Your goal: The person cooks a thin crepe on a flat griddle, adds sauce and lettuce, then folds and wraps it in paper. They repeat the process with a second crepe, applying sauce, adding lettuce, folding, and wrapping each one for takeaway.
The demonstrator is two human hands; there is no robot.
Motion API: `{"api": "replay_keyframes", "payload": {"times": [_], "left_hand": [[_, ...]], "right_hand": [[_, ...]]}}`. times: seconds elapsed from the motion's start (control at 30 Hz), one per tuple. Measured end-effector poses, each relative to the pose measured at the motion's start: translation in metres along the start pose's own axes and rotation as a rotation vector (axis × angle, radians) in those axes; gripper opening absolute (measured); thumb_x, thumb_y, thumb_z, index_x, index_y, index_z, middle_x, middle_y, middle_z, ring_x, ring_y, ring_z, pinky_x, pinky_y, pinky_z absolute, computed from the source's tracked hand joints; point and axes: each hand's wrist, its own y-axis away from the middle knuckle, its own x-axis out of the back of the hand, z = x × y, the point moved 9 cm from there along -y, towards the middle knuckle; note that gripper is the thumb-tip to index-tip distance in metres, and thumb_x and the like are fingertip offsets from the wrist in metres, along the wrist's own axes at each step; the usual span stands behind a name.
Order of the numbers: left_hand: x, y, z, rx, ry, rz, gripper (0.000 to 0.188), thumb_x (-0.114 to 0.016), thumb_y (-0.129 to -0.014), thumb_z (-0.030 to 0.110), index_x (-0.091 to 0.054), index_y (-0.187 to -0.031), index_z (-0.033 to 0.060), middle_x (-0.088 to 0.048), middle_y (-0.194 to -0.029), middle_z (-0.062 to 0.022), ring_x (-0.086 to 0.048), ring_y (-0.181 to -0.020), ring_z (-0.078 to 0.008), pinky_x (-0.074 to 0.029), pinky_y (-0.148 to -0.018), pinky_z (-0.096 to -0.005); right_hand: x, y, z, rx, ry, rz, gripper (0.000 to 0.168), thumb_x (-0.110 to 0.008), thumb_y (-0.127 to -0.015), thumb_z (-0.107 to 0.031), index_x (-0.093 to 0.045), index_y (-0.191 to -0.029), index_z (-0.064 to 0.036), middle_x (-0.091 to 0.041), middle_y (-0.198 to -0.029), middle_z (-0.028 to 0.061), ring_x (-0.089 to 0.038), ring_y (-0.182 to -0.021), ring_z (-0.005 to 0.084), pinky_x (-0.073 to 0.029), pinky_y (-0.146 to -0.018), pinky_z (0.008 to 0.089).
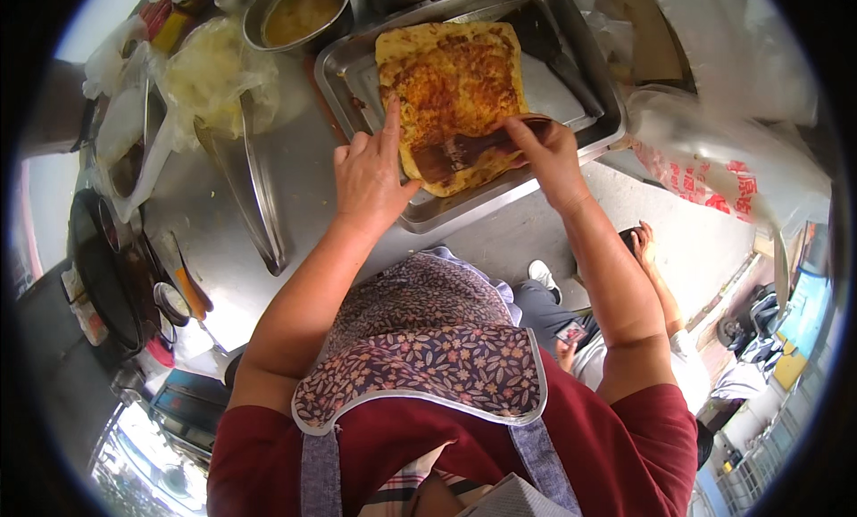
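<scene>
A square fried flatbread, browned and with a reddish sauce on top, lies in a rectangular metal tray. My right hand grips a dark, flat scraper-like tool, whose blade rests across the near part of the bread. The fingers of my left hand are spread at the bread's left edge, the index finger pointing along it, with nothing held. Behind my right hand, a dark spatula lies in the tray's right side.
Metal tongs lie on the steel counter, left of my left hand, by a plastic bag of yellowish food. A bowl of yellow liquid stands behind the tray. Plastic bags hang at right. A person sits below, holding a phone.
</scene>
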Motion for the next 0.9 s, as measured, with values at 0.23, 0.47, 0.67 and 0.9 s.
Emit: {"api": "replay_keyframes", "payload": {"times": [0.23,0.47,0.67,0.9], "left_hand": [[-0.001,0.002,-0.001,0.019,0.007,0.013,0.131,-0.093,-0.060,0.025,-0.011,-0.161,0.0092,-0.068,-0.119,-0.0015,-0.058,-0.098,-0.0231,-0.038,-0.084,-0.0396],[0.003,0.001,0.003,0.013,0.011,-0.078,0.128,-0.091,-0.062,0.032,-0.012,-0.159,0.0038,-0.066,-0.121,-0.0005,-0.057,-0.100,-0.0223,-0.038,-0.086,-0.0395],[0.001,0.003,0.001,0.029,0.033,-0.050,0.128,-0.091,-0.063,0.033,-0.012,-0.159,0.0031,-0.067,-0.123,-0.0021,-0.057,-0.100,-0.0233,-0.038,-0.087,-0.0393],[0.017,0.000,0.001,-0.026,0.183,-0.002,0.082,-0.084,-0.073,0.024,-0.044,-0.143,0.0093,-0.066,-0.125,-0.0047,-0.061,-0.105,-0.0253,-0.045,-0.090,-0.0403]], "right_hand": [[0.102,0.002,-0.025,0.128,0.081,0.283,0.041,-0.061,-0.100,-0.037,-0.072,-0.105,0.002,-0.075,-0.087,0.0097,-0.071,-0.078,0.0132,-0.051,-0.065,0.0227],[0.018,-0.072,0.005,-0.032,-0.111,0.269,0.040,-0.070,-0.094,-0.032,-0.067,-0.100,0.008,-0.074,-0.087,0.0151,-0.073,-0.073,0.0183,-0.054,-0.059,0.0251],[0.068,-0.047,-0.030,0.222,-0.152,0.377,0.032,-0.066,-0.097,-0.029,-0.072,-0.105,0.001,-0.075,-0.090,0.0098,-0.072,-0.076,0.0145,-0.053,-0.064,0.0260],[0.035,-0.055,-0.041,0.194,-0.188,0.403,0.032,-0.068,-0.096,-0.030,-0.072,-0.105,0.001,-0.074,-0.095,0.0094,-0.072,-0.077,0.0159,-0.053,-0.061,0.0239]]}}
